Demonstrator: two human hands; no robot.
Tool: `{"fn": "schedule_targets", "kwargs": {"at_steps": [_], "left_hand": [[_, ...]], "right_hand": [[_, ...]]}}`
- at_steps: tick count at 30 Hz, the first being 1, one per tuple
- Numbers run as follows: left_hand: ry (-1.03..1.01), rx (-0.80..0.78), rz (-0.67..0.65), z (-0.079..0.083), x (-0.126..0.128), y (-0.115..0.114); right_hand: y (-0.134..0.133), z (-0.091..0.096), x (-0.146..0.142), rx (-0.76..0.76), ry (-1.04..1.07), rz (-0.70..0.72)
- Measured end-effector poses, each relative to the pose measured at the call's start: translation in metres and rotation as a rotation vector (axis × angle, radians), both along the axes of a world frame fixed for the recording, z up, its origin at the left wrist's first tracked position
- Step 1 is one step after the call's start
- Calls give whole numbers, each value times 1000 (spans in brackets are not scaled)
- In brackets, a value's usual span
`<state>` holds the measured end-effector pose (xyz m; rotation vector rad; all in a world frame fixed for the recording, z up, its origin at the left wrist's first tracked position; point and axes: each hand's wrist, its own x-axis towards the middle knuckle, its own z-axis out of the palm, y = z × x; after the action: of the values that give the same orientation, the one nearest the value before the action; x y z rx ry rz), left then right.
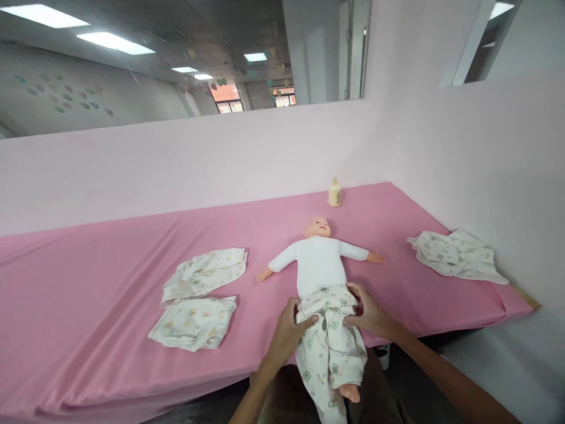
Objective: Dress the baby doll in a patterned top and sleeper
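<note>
A baby doll (321,265) with a white long-sleeved body lies on its back, arms spread and head toward the wall. Printed baby pants (329,338) cover its hips and legs, with one bare foot (349,393) showing at the right cuff. The other pant leg hangs past the table's front edge, and its foot is hidden. On the left side of the waist, my left hand (296,327) grips the pants between thumb and fingers. My right hand (368,312) pinches them at the right side of the waist.
Two folded printed baby garments (205,274) lie to the left on the pink sheet (110,282). Another printed garment (459,256) lies at the far right by the wall. A cream pump bottle (335,193) stands near the back wall, below a mirror (176,65).
</note>
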<state>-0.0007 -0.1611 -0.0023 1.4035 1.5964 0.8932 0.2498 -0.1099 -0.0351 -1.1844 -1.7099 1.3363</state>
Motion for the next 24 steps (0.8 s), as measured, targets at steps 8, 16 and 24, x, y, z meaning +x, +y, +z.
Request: {"fn": "schedule_targets", "kwargs": {"at_steps": [8, 16, 24], "left_hand": [[38, 37, 61, 8, 6, 0], [101, -22, 80, 14, 7, -6], [48, -71, -125, -3, -13, -59]], "right_hand": [[2, -3, -10, -29, 136, -43], [-1, -4, -10, 21, 65, -76], [-35, 1, 20, 51, -83, 153]]}}
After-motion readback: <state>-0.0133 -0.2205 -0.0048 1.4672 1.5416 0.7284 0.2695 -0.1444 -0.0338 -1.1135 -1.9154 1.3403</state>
